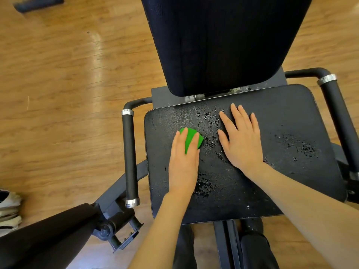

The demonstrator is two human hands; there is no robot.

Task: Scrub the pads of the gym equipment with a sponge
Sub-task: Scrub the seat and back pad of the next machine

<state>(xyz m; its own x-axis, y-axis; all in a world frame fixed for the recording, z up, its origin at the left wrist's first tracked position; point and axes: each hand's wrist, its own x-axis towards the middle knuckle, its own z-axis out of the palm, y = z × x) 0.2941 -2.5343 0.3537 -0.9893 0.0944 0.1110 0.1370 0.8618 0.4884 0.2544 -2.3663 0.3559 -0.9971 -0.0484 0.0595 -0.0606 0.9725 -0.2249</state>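
Note:
A black seat pad (291, 117) of a gym machine fills the middle of the view, with wet foamy patches across it. Behind it rises the black back pad (219, 39). My left hand (183, 160) lies flat on a green sponge (191, 139) and presses it onto the left part of the seat, fingers straight. My right hand (241, 140) rests flat on the seat's middle, fingers spread, holding nothing.
Black handles with metal collars flank the seat, one on the left (129, 156) and one on the right (338, 115). A black padded arm (48, 241) crosses the lower left. Light shoes (9, 208) sit at the left edge on the wooden floor (68, 84).

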